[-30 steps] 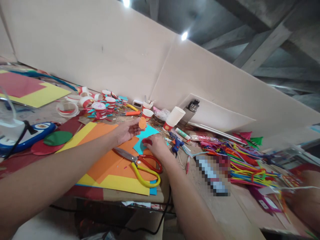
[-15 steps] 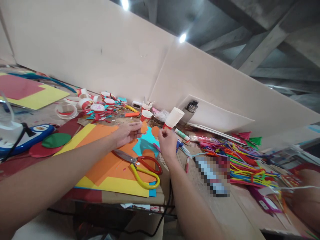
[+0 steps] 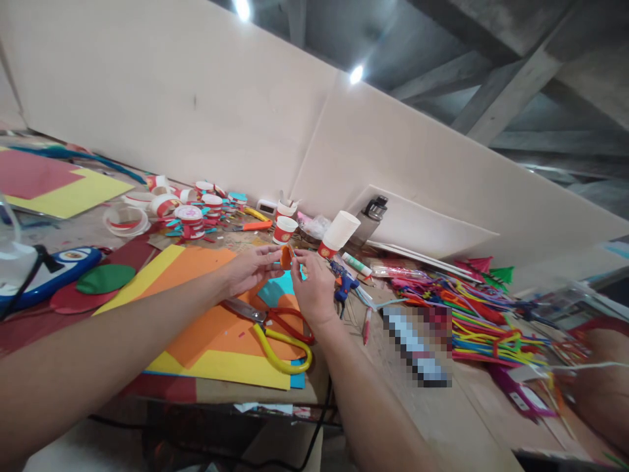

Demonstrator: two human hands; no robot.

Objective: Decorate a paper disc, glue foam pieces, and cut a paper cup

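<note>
Small orange paper pieces [image 3: 285, 256] are held together between my two hands, above the coloured sheets. My left hand [image 3: 253, 267] pinches them from the left, its fingertips at their edge. From the right, my right hand [image 3: 310, 280] grips them with thumb and forefinger, its other fingers curled. Below my hands lie large scissors [image 3: 282, 331] with one red and one yellow handle, their blades across an orange sheet [image 3: 216, 331]. A piece of turquoise paper [image 3: 275, 288] shows partly behind my right hand.
Behind my hands stand a paper cup [image 3: 285, 229], a stack of white cups [image 3: 340, 231] and a dark bottle [image 3: 372, 221]. A blue glue gun [image 3: 346, 285] lies right of my right hand. Colourful pipe cleaners [image 3: 481, 328] are heaped right; decorated cups [image 3: 190, 223] stand left.
My right hand has moved left to my left hand, bringing its orange disc against the other orange piece. The glue gun shows more fully now.
</note>
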